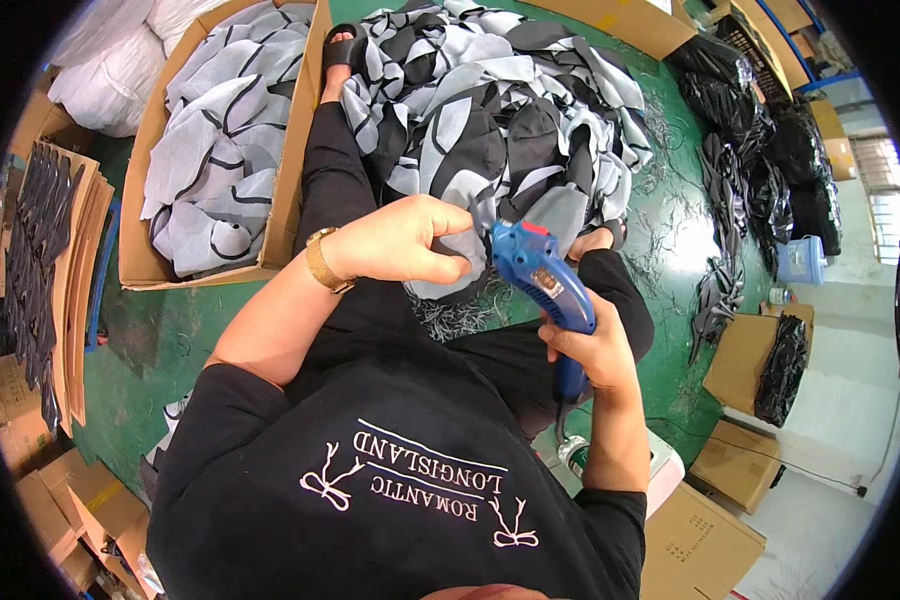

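My right hand [598, 345] is wrapped round the blue handle of a corded electric fabric cutter [550, 285], which has a red button near its head. The cutter's head meets the edge of a grey fabric piece [448, 282]. My left hand [405, 240], with a gold watch on its wrist, is closed on that piece just left of the cutter; the fingertips partly hide the grip. Beyond both hands, between my legs, spreads a large heap of grey and black fabric pieces [470, 140].
An open cardboard box [282, 210] full of black-edged grey pieces stands to the left. Thread scraps [450, 318] litter the green floor [160, 345]. Black plastic bags [760, 130] and cartons line the right. Flattened cardboard [78, 300] stands at the far left. A can [573, 455] is near my right elbow.
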A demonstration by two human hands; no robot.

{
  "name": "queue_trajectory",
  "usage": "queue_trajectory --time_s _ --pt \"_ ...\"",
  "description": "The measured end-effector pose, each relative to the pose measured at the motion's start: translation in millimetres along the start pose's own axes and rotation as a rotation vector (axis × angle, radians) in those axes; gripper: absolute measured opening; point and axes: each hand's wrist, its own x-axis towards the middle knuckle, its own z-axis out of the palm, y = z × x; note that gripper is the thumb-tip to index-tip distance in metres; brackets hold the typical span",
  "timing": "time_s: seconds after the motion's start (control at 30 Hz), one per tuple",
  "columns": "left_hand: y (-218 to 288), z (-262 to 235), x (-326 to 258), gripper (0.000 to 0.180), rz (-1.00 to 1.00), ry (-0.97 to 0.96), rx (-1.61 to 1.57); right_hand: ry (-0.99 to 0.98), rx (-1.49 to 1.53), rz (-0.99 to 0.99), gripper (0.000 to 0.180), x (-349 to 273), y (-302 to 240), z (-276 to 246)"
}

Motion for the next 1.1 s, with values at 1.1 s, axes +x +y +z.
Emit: queue_trajectory --time_s 1.1 --pt "-13 34 25 0.020 -0.039 0.588 -1.235 0.197 0.287 -0.087 0.034 -7 19 6"
